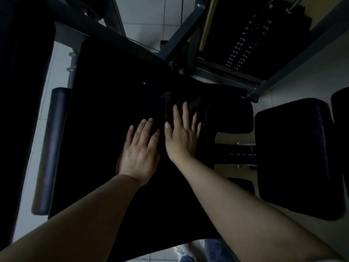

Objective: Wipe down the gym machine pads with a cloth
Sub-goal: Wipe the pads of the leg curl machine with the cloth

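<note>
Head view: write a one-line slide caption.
Both hands lie flat on a dark gym pad, the right hand pressing a dark cloth, the left hand beside it.

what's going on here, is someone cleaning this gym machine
Yes, it looks that way. A person leans over a large black seat pad. The right hand lies flat with straight fingers on a dark cloth spread over the pad, while the left hand rests flat on the pad beside it. A weight stack stands behind.
</note>
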Available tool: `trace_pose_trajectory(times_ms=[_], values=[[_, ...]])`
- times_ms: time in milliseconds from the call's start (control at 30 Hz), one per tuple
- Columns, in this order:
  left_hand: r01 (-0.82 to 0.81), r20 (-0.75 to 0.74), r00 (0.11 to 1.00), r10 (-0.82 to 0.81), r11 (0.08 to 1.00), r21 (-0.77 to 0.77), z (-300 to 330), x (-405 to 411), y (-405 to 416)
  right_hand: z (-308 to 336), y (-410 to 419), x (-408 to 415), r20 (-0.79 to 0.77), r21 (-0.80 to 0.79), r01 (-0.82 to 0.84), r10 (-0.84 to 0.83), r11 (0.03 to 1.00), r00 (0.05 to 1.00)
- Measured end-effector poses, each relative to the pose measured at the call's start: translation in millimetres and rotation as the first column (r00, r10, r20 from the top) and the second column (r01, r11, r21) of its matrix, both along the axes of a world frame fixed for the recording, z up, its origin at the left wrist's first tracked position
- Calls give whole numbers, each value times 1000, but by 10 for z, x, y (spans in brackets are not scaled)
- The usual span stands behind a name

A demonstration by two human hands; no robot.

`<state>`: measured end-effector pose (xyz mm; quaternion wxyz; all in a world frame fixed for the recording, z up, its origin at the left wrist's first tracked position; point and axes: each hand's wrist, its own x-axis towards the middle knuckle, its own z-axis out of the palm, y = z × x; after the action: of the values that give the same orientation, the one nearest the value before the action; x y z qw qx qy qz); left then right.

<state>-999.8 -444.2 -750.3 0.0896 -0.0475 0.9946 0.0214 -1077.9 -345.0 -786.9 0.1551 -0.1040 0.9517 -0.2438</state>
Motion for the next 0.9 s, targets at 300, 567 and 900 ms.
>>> trace_pose_trajectory(times_ms=[300, 567, 900], values=[[2, -8, 1000, -3, 1000, -20, -21, -2, 2, 93, -56, -78, -49, -223, -188, 181, 957, 982], [-15, -35, 999, 16, 1000, 7, -30, 18, 12, 66, -524, -970, -26, -34, -151, 150, 988, 988], [-60, -104, 992, 67, 996, 70, -22, 43, 29, 113, 477, 1427, 59, -75, -104, 109, 992, 992]])
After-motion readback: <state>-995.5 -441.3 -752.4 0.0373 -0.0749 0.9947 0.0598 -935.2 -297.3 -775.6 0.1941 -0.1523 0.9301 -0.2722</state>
